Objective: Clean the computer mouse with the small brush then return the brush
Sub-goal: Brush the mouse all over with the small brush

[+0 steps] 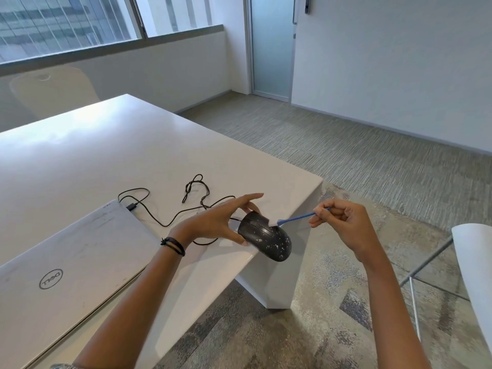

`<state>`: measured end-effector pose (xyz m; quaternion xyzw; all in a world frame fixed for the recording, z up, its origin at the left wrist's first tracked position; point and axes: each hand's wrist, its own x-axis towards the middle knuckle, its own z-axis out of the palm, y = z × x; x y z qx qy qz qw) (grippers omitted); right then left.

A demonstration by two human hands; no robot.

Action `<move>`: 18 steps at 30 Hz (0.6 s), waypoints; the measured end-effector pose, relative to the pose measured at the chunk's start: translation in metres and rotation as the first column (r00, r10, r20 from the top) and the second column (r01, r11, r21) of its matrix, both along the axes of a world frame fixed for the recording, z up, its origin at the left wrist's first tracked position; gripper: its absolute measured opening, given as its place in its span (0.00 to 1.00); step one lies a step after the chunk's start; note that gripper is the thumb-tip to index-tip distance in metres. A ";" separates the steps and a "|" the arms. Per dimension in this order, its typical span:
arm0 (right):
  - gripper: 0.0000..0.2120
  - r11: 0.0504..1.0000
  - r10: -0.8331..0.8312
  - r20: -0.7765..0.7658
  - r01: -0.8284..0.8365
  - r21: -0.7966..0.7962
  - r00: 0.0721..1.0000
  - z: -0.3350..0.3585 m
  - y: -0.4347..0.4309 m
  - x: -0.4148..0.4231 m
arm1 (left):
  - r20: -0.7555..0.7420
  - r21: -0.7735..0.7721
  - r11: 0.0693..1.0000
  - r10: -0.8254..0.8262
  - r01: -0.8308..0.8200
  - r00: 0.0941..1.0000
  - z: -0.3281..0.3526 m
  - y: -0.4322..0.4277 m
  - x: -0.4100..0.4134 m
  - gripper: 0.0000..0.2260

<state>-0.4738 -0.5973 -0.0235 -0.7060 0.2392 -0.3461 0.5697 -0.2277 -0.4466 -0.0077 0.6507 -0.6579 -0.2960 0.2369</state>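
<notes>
A black wired computer mouse (266,237), speckled with pale specks on its rear, is held over the table's right edge. My left hand (215,222) grips it by its front end between thumb and fingers. My right hand (343,225) pinches the thin blue handle of a small brush (295,217). The brush's white bristle tip touches the top of the mouse near its buttons. The mouse's black cable (170,209) trails in loops across the table behind my left hand.
A closed silver laptop (69,265) lies on the white table (106,155) at the lower left, with a plug in its far corner. A white chair (474,275) stands at the right edge. Another pale chair (50,89) sits beyond the table. Carpet covers the floor.
</notes>
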 end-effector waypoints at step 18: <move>0.04 0.993 -0.070 0.086 0.077 -0.088 0.994 0.010 0.001 0.000 | -0.054 0.077 0.997 -0.011 0.015 0.998 0.000 0.000 0.001 0.42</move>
